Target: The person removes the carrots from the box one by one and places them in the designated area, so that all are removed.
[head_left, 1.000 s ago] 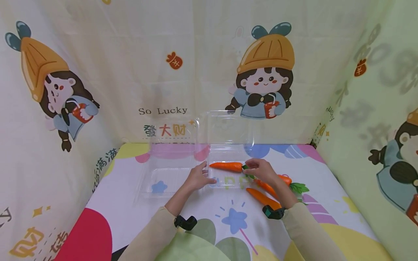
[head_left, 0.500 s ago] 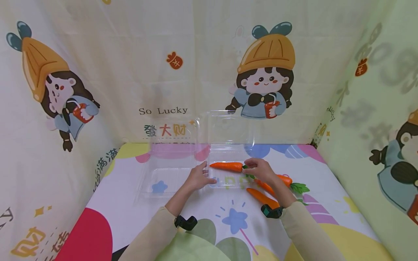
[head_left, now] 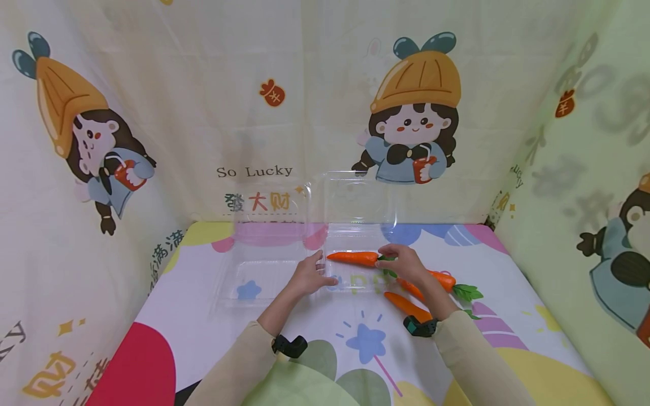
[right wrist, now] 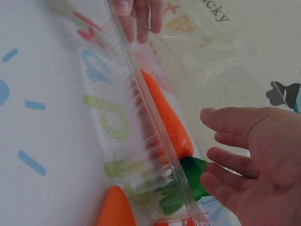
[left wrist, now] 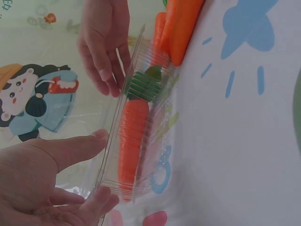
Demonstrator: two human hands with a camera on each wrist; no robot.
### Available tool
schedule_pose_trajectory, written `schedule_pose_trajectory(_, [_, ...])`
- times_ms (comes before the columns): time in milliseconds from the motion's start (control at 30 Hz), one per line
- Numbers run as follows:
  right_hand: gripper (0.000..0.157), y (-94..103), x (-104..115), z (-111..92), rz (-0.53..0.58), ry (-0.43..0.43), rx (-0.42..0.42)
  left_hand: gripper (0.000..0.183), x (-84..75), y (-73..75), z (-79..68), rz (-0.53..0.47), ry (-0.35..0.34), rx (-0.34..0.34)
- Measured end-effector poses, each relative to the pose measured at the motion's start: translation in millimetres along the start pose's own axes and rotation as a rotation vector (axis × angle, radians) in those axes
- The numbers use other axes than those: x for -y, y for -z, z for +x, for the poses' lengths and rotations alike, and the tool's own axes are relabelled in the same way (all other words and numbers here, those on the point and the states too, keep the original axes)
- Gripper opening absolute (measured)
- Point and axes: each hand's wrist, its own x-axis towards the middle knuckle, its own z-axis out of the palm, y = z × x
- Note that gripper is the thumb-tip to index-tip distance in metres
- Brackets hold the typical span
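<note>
An orange carrot [head_left: 352, 258] with green leaves lies in a clear plastic container [head_left: 355, 288], whose lid [head_left: 359, 197] stands raised at the back. My left hand [head_left: 308, 274] rests against the container's left end, its thumb and fingers spread along the rim and fairly straight. Over the right end, my right hand [head_left: 406, 262] is beside the leaves [right wrist: 194, 176]. Its fingers are relaxed and apart in the right wrist view, with nothing between them. Under and beside the right forearm lie several more carrots [head_left: 406, 305], partly hidden by it.
A second clear container [head_left: 228, 282], also with its lid up, stands left of the first. The patterned tablecloth [head_left: 193, 327] covers the table. A printed curtain [head_left: 335, 124] hangs behind the table, with others at both sides.
My right hand has drawn slightly up and back from the carrot's leaves, so more green shows. The left hand stays at the container's left end, and the carrot lies in the same spot.
</note>
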Motion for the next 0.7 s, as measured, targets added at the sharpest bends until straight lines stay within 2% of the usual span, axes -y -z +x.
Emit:
schedule_pose_trajectory(400, [0.046,-3.6,0.7,4.7,0.000,-0.019,0.014,0.091,-1.4,-0.1,-2.4,-0.002,-0.003,0.008])
schedule_pose_trajectory(700, [0.043,-6.5,-1.1,8.4,0.002,0.000,0.023,0.091,0.0,0.1,-0.6,-0.001,-0.008,-0.002])
